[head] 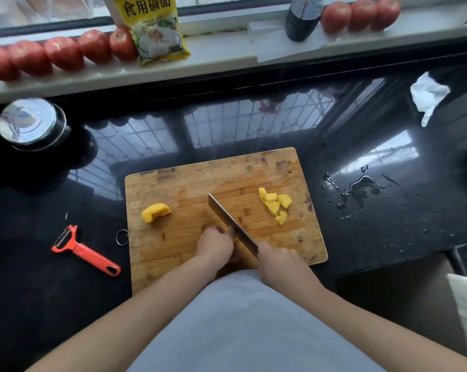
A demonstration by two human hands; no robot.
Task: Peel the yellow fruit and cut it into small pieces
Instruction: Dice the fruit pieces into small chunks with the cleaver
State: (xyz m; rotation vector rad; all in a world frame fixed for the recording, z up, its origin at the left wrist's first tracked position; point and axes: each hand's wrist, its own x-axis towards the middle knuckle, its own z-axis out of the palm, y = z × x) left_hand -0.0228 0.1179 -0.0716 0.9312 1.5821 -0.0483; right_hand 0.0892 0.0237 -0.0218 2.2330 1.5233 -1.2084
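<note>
- Gripping the cleaver (231,222) by its handle, the right hand (276,261) is closed tight around it, blade angled up and to the left across the wooden cutting board (189,181).
- And the left hand (215,244) sits right beside the blade, fingers curled down over a bit of yellow fruit (228,230); only a sliver of yellow peeks out at the fingertips, so most of that piece is hidden.
- Over on the board's left side, 1 larger peeled chunk (156,212) lies on its own, well apart from the knife.
- On the right side, a small cluster of cut pieces (275,204) lies together, some touching each other.
- Off the board to the left, an orange peeler (84,249) lies flat on the dark, glossy countertop (374,237), handle pointing down and right.
- A little puddle of water (360,189) glints on the counter to the board's right.
- Along the windowsill (221,53), red tomatoes (63,53) line up in a row, with a yellow packet (154,28) and a dark bottle (302,18) standing among them.
- A shiny metal lid (29,120) sits at far left; crumpled white plastic (427,96) at far right.
</note>
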